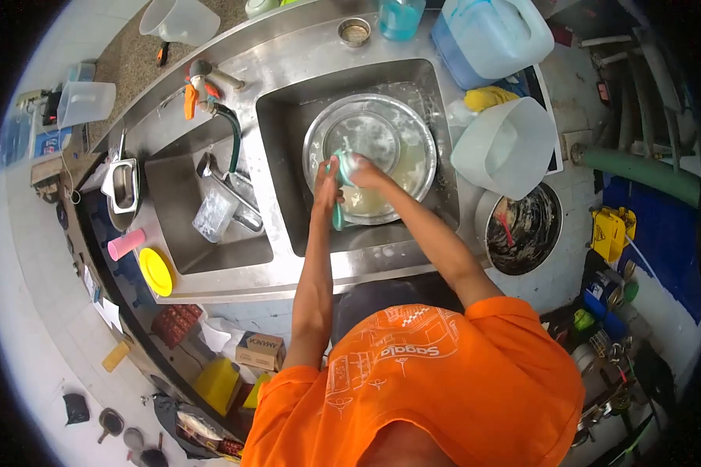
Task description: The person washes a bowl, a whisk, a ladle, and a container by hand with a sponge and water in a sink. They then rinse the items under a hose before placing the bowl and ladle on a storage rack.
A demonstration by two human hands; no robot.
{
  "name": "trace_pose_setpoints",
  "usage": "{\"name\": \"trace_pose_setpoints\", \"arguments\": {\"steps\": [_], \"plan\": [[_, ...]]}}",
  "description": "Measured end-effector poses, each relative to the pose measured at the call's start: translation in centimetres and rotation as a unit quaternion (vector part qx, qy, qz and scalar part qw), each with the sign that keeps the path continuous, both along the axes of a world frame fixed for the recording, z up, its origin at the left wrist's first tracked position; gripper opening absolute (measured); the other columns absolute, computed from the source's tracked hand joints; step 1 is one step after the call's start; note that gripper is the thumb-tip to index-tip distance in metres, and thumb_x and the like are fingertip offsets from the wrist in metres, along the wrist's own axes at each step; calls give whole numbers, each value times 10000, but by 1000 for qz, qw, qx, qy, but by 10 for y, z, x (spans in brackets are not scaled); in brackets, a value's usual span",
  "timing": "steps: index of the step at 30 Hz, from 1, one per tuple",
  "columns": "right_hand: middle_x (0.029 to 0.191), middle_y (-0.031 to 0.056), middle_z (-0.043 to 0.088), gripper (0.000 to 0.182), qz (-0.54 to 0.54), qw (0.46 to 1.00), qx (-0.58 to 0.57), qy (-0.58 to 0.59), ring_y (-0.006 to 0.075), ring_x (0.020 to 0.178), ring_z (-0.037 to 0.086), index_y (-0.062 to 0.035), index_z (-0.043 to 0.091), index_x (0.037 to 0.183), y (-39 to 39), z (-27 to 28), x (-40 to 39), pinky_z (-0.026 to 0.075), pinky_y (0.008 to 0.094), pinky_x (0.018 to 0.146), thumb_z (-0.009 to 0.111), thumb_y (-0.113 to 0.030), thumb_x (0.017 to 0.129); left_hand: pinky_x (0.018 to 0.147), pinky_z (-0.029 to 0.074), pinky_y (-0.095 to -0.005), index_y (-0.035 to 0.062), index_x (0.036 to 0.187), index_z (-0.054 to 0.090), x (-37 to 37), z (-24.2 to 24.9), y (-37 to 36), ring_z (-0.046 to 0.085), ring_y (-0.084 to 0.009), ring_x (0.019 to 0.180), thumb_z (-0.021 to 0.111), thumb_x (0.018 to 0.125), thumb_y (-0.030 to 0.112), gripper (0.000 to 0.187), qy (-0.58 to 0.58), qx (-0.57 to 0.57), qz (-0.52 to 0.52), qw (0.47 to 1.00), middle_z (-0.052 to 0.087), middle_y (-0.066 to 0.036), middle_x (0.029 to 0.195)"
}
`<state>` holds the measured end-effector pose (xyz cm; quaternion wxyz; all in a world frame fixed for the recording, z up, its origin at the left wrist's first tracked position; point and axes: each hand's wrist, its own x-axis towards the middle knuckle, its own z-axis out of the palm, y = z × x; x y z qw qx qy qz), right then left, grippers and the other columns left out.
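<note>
- Far left, a clear plastic tub [86, 101] stands on the speckled surface [132, 62]; the things beside it at the frame edge are too blurred to name.
- A small steel container [123, 187], a pink cup [125, 244] and a yellow disc [156, 272] sit along the near-left rim of the sink unit.
- The left basin [210, 249] holds a clear tumbler [213, 214] lying among metal pieces I cannot make out; a green hose [232, 140] drops into it from the orange-handled tap [195, 89].
- The left hand [325, 183] is over the right basin [288, 140], its fingers closed round a teal item [338, 210], part of which sticks out below the hand; what it is cannot be told.
- The right hand [364, 173] presses against the same item just beside the left hand, fingers curled over its top; soap foam hides the grip, so I cannot tell how tight it is.
- Under both hands sits a wide steel bowl [401, 132] with cloudy water, filling most of the basin.
- Right of it, a white bucket [514, 144] leans on the rim, with a yellow cloth [487, 97] behind it and a blue jerrycan [491, 35], cut off at the top.
- Lower right, a blackened pot [530, 229] holds a red-handled thing.
- The orange shirt [428, 389] hides the floor in front.
</note>
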<state>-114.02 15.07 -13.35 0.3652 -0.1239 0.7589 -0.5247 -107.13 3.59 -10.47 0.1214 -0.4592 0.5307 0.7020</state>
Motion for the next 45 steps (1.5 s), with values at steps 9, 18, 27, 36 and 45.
{"name": "trace_pose_setpoints", "arguments": {"steps": [9,18,27,36,45], "plan": [[1074,233,604,457,-55,856,39,513,371,944,619,7,518,1159,-2,-43,19,508,404,819,638,-146,746,707,475,-490,69,1118,567,4,-22,7,610,-439,824,574,828,233,333,96,-426,-137,889,622,-281,869],[969,210,613,499,-85,837,-5,541,334,876,612,-16,573,1097,-9,-15,5,493,434,768,697,-155,634,572,467,-386,47,1118,589,1,-30,8,644,-291,641,540,894,212,283,231,-493,-128,829,637,-187,704],[824,28,658,286,-280,939,-127,-152,128,720,617,-44,678,934,-15,-68,-40,484,292,637,597,-308,862,344,273,-207,184,1197,464,-1,0,4,351,-67,423,366,975,324,280,77,161,74,981,451,-21,675],[866,109,644,401,-30,964,113,240,205,776,604,13,594,1045,-2,-39,30,470,344,689,555,-355,890,373,314,-219,151,1165,448,-2,-14,14,419,-81,465,282,986,382,336,86,-40,235,967,489,-30,691],[1042,218,601,371,-1,961,-72,268,374,968,591,6,541,1099,17,-1,29,468,410,820,644,-102,758,670,465,-271,103,1285,402,28,-10,13,532,-110,810,396,949,242,364,85,-210,170,959,543,-44,975]]}}
